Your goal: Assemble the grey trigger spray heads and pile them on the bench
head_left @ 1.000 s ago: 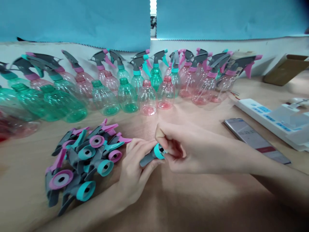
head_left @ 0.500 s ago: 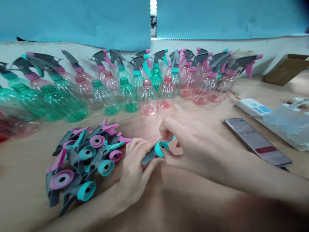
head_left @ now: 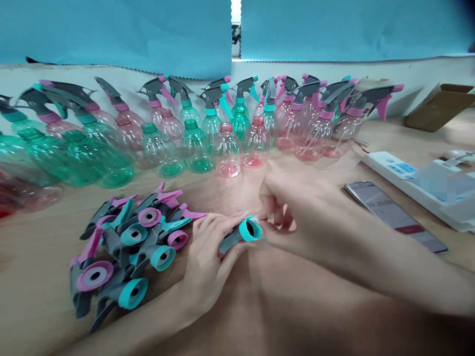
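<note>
My left hand [head_left: 206, 252] is closed around a grey trigger spray head [head_left: 230, 240] with a turquoise collar. The collar's round opening faces me and looks dark inside. Just right of the collar is my right hand [head_left: 287, 212], blurred, its thumb and fingers drawn together. What they pinch, if anything, is too small and smeared to make out. To the left of my left hand lies a pile of loose spray heads [head_left: 128, 242], grey with pink or turquoise collars and triggers.
Several clear pink and green bottles [head_left: 228, 153] stand along the back, some bare-necked, others topped with spray heads [head_left: 308, 89]. On the right lie a phone [head_left: 389, 212] and a white power strip [head_left: 393, 165]. A brown box [head_left: 440, 109] is at the back right.
My right hand has drawn back from the collar, slightly to the right, so the opening shows fully. My left hand keeps its hold on the spray head.
</note>
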Tool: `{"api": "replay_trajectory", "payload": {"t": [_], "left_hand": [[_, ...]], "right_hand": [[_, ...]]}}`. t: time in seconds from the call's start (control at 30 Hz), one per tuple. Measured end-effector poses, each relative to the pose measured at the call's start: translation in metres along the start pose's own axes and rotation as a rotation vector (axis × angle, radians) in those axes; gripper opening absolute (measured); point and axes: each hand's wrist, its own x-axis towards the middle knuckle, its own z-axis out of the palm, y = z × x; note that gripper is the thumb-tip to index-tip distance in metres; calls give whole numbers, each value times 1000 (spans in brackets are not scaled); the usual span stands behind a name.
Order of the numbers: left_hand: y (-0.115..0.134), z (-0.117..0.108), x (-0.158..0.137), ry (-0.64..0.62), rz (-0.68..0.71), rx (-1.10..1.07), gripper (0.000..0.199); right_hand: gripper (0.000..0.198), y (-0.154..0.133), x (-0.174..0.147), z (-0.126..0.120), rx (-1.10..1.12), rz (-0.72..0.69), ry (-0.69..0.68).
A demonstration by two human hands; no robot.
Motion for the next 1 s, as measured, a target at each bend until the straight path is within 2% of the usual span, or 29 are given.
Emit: {"api": "replay_trajectory", "payload": {"t": [0.07,0.17,0.27,0.37,0.6,0.8,1.0], "left_hand": [[-1,1,0,13,-92,-56,29],[-1,3,-1,43,-202,-145,32],[-3,5,-3,39,-227,-187,34],[-3,5,-4,19,-231,-198,35],[-3,3,-3,-11,-136,-199,37],[-2,3,-3,-26,-130,-228,35],[-2,2,-1,-14,-109,-225,32]], "right_hand": [[19,6,7,-11,75,46,-17],[20,14,16,-19,229,63,-121],[18,21,21,-16,375,87,-231],[18,25,24,-11,442,100,-266],[18,24,25,-6,454,88,-268],[18,22,25,-7,334,62,-192],[9,20,22,-15,284,-43,-269]]}}
